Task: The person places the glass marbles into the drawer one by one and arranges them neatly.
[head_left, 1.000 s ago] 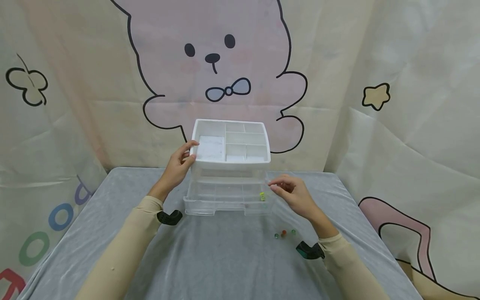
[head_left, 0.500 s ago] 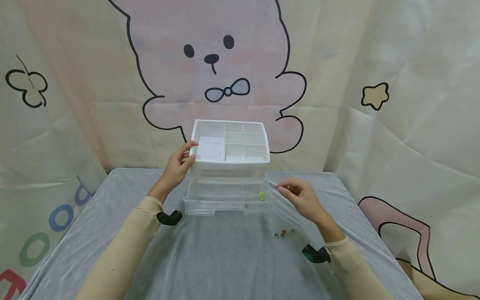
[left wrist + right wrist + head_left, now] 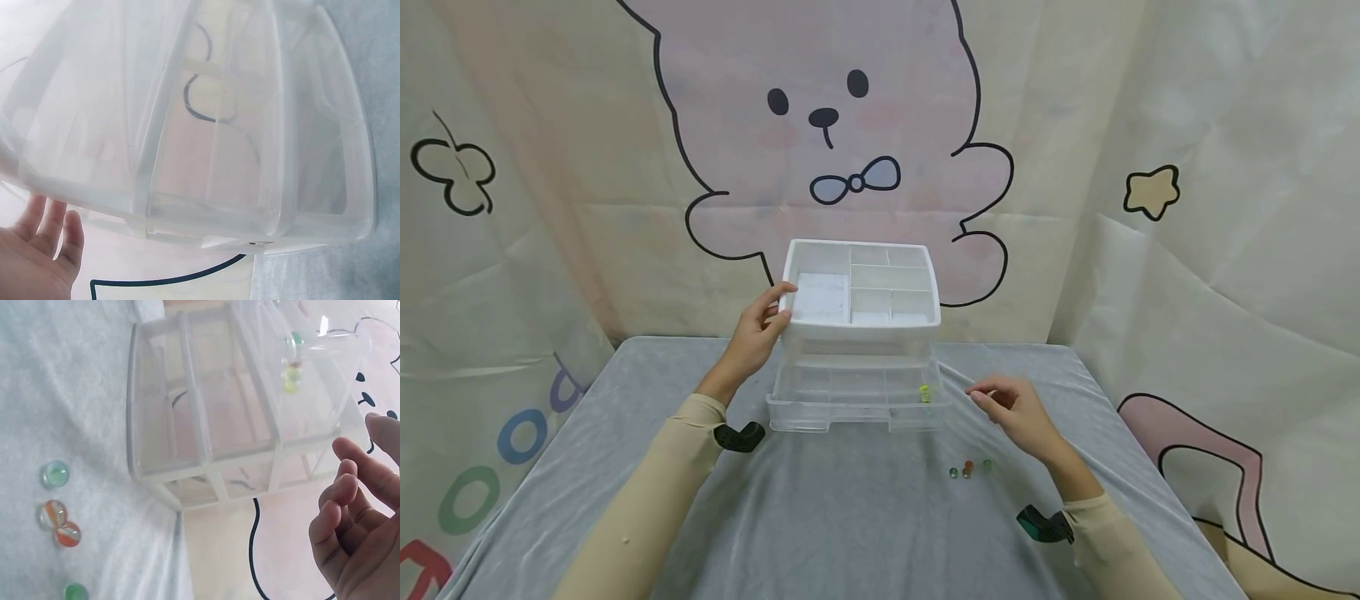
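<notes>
The left hand holds the left edge of the white compartment tray on top of the clear drawer box. In the left wrist view, its fingers rest against the box's side. Right of the box hovers the right hand, fingers loosely bent and holding nothing; the right wrist view shows its thumb and index finger apart. A clear drawer projects from the box's front, with yellow-green marbles at its right. A green marble also shows inside it.
Several loose green and orange marbles lie on the grey cloth, in front of the box's right side and left of the right forearm. A printed curtain stands behind and beside the table.
The right hand has drawn away from the drawer's right side, moving right and towards the camera wearer. The left hand keeps its hold on the tray, and the loose marbles have stayed put.
</notes>
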Demonstrator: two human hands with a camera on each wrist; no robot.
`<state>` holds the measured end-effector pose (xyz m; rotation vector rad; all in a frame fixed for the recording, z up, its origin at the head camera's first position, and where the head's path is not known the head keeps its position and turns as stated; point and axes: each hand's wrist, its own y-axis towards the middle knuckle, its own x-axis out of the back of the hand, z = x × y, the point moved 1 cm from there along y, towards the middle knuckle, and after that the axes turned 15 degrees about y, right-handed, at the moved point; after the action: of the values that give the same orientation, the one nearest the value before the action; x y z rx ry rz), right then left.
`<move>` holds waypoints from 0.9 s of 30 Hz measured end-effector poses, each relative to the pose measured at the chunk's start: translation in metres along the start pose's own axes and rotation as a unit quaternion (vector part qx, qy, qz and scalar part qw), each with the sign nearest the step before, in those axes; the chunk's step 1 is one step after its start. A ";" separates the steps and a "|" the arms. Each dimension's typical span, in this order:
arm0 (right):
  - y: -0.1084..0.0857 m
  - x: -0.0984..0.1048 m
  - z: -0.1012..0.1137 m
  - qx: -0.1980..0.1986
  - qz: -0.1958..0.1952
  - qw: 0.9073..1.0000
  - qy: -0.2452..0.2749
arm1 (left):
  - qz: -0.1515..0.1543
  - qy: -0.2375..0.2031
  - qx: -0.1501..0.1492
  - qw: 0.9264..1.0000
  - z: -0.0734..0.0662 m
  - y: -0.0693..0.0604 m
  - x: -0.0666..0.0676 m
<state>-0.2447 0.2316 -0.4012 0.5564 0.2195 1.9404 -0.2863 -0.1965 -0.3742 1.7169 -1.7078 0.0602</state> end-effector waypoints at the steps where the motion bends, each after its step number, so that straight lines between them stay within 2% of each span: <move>1: -0.001 0.001 -0.002 -0.006 0.003 1.000 -0.001 | 0.000 0.000 -0.001 1.000 0.000 0.000 0.000; 12: -0.014 0.008 -0.021 -0.048 0.017 0.999 -0.005 | 0.001 0.008 -0.003 1.000 -0.001 -0.001 0.001; 19: -0.026 0.013 -0.036 -0.106 0.027 0.994 -0.005 | 0.005 -0.005 -0.005 1.000 -0.001 -0.001 0.000; 27: -0.037 0.016 -0.048 -0.115 0.036 0.993 -0.003 | 0.000 -0.007 -0.006 1.000 -0.001 -0.001 0.001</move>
<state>-0.2427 0.2667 -0.4528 0.4217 -0.0286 2.0013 -0.2850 -0.1966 -0.3735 1.7122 -1.7150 0.0385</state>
